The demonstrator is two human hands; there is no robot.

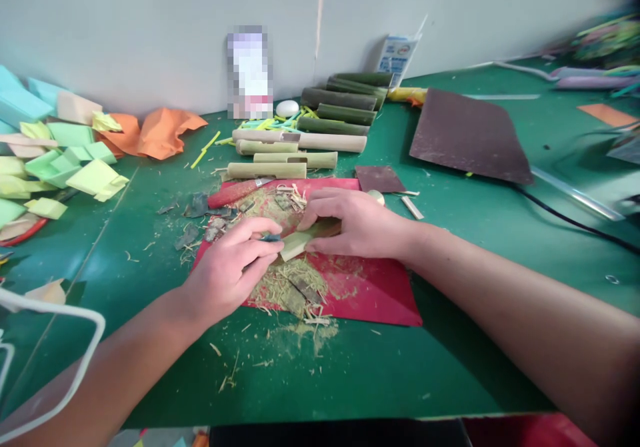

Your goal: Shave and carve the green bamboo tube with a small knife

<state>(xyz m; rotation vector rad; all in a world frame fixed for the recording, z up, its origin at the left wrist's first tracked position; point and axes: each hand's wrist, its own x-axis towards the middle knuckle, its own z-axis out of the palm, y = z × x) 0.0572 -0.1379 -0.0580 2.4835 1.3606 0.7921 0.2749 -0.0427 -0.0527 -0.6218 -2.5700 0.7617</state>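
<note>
Head view: the right hand [350, 223] clamps its fingers on a pale bamboo piece [297, 245] over the red sheet [383, 297], maybe to keep it still. The left hand [235, 253] pinches a dark scrap [271, 237] by its eight o'clock end. Cut tubes [280, 170] crowd twelve o'clock; toward five, the green table [390, 380] gives elbow room.

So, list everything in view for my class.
Bamboo piece: one, greenish, centre
Sheet: one, red, centre
Shavings: many, tan, on sheet
Tool: one, red, on sheet
Pale bamboo: four, beige, behind sheet
Dark bamboo: several, green, further back
Flat pieces: two, brown, right
Papers: many, multicoloured, left
Carton: one, white-blue, back
Cable: one, black, right
Frame: one, white, lower left
Table: one, green, beneath
Left hand: one, bare, pinching dark bit
Right hand: one, bare, on bamboo piece
</note>
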